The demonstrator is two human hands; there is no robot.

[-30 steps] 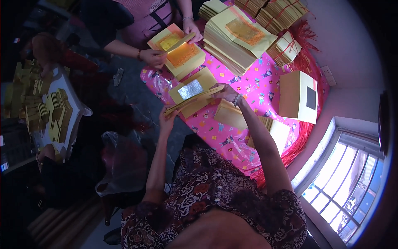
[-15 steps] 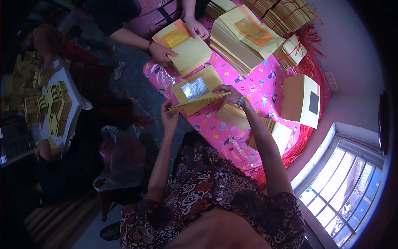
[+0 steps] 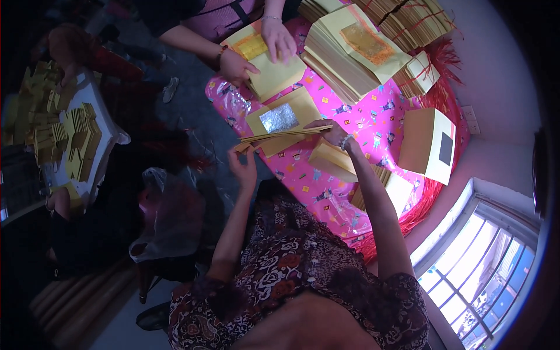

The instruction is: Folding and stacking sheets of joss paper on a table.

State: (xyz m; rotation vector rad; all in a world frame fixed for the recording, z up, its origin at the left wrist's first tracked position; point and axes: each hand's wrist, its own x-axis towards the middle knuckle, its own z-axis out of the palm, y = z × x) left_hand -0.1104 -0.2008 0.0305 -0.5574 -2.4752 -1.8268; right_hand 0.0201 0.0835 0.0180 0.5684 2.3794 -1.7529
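A thin sheaf of yellow paper sheets is held nearly edge-on above the near left edge of the table. My right hand, with a beaded bracelet at the wrist, grips its right end. At the left end, the fingers of my left hand pinch the lower corner, where the sheets fan apart slightly. Just beyond the sheaf, a yellow sheet with a silver foil square lies on the table. A folded-looking bundle of yellow paper rests below my right wrist.
The table has a pink patterned cover. Across it, another person's hands work on yellow sheets with gold foil. Tall paper stacks and red string sit at the far right. A second table with yellow pieces stands left.
The sheaf has tilted from showing its face to nearly edge-on, and my left hand has shifted slightly right. The other person's hand has moved down over their sheets.
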